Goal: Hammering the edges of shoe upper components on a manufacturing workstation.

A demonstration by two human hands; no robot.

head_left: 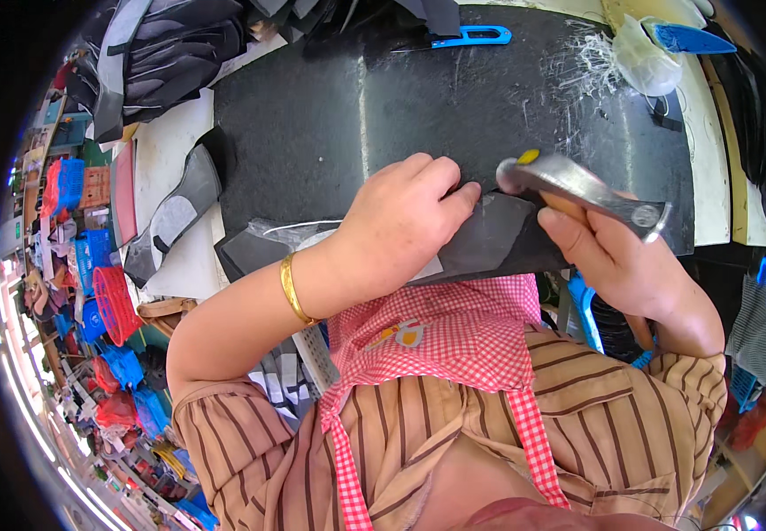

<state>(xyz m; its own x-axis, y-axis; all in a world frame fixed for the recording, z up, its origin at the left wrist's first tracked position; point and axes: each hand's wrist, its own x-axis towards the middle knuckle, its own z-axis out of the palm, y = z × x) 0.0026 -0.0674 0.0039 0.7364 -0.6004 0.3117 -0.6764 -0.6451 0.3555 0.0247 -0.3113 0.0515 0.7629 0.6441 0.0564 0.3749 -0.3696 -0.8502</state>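
The right hand [617, 252] grips a hammer [591, 188], while the left hand [409, 212] curls onto a dark flat piece [493, 232] at the near edge of the desk's black board [294, 133] — whether it pinches it, I cannot tell. At the board's far right corner stands a pale, plastic-wrapped container [646, 64], contents unclear, with a blue tool [691, 38] against it. Off left hangs a red basket [115, 305] — its contents cannot be made out.

A piece [493, 232] lies under my left hand [405, 217] on the board [294, 133], left of the hammer [582, 186] in my right hand [617, 265]; a cutter [480, 36] lies behind, with stacked pieces [170, 66] at far left.
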